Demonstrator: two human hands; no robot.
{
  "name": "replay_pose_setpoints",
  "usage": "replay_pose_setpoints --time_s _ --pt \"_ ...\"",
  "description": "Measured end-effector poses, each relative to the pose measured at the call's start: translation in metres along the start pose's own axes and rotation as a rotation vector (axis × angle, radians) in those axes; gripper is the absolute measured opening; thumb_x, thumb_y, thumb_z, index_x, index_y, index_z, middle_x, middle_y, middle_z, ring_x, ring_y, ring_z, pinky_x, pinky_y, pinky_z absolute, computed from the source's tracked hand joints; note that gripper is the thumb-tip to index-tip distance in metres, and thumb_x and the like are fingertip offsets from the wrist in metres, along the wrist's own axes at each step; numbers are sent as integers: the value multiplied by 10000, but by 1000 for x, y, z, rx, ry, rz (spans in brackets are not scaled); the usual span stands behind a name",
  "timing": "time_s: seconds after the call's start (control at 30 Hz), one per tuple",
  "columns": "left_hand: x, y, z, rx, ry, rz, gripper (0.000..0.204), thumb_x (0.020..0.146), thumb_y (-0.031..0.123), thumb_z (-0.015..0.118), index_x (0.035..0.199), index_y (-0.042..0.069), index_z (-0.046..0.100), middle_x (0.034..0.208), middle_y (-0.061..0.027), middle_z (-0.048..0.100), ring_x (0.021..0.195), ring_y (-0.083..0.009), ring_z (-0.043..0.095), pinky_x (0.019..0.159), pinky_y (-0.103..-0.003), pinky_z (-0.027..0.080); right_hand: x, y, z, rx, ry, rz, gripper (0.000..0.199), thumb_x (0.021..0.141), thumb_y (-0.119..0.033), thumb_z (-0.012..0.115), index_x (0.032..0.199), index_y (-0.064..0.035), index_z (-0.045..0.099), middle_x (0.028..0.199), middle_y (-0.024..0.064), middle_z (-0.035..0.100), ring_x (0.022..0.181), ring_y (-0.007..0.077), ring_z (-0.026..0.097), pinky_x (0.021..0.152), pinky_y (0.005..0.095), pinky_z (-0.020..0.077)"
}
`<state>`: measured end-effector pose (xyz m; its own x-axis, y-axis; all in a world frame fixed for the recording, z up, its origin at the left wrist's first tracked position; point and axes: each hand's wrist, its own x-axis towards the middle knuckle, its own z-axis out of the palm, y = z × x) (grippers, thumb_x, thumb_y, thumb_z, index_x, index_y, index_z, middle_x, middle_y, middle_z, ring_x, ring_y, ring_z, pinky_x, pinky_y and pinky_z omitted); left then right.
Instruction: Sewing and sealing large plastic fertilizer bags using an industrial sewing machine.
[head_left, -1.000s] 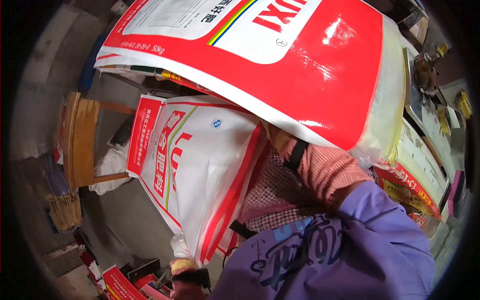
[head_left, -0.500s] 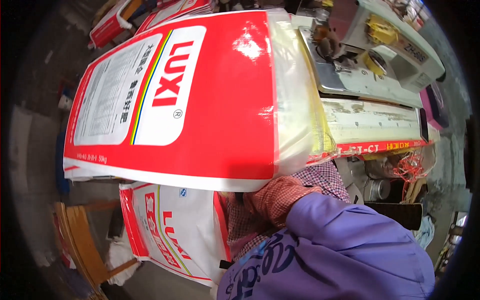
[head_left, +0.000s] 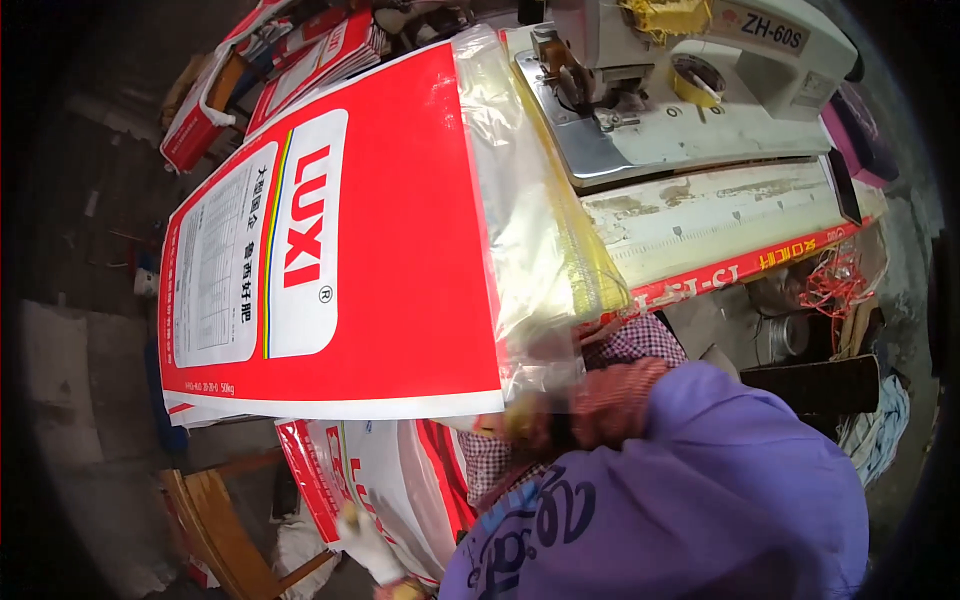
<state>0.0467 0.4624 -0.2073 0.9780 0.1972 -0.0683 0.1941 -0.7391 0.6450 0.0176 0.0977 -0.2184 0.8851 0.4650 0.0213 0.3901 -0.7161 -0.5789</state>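
A large red and white woven sack [head_left: 400, 250] with a clear plastic liner [head_left: 530, 200] at its right end lies spread out in front of me, its liner end against the sewing table. My right hand [head_left: 610, 400], in a reddish knit glove, grips the sack's lower right corner by the liner. My left hand [head_left: 362, 538], in a pale glove, is low down against a second white and red sack [head_left: 400, 480] under the first; its grip is blurred. My purple sleeve fills the lower right.
A grey-white industrial sewing machine [head_left: 700, 90] stands on a worn table [head_left: 720, 215] at the upper right. More red sacks [head_left: 300, 50] are piled at the top left. A wooden chair [head_left: 215, 520] is at the lower left. Red thread [head_left: 830, 285] and a metal can [head_left: 790, 335] sit below the table.
The red sack has swung down from overhead and now lies flat with its liner end at the sewing machine. The view has turned toward the machine; the lower sack has slid toward the bottom edge.
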Motion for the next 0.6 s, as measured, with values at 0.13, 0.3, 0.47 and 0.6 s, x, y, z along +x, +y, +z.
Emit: replay_pose_setpoints --time_s 0.13,0.3,0.47,0.6 --pt "-1 214 57 7 -214 905 165 793 67 554 923 -32 574 876 -105 579 798 -203 551 719 -290 438 -27 0 -3 10 -24 -80 134 796 -199 460 791 -93 542 769 55 581 738 202 579 635 329 442" --pt "-22 305 173 198 -245 1272 345 657 178 687 903 -25 555 910 -165 556 872 -323 527 802 -373 412 -67 -8 -48 158 -195 103 87 761 -148 523 783 -79 573 788 88 601 725 225 598 601 339 452" --pt "10 301 194 -10 -370 1027 185 750 117 613 857 -10 531 761 -95 555 709 -243 546 669 -332 449 -86 1 -105 441 681 605 248 750 -250 606 930 -79 613 837 121 611 755 283 599 647 351 468" --pt "5 316 181 -438 -735 541 220 849 205 567 851 -12 535 755 -31 573 658 -67 533 591 -209 444 -49 32 -122 262 638 761 290 753 -295 570 917 -61 616 768 154 612 752 328 595 675 396 469"
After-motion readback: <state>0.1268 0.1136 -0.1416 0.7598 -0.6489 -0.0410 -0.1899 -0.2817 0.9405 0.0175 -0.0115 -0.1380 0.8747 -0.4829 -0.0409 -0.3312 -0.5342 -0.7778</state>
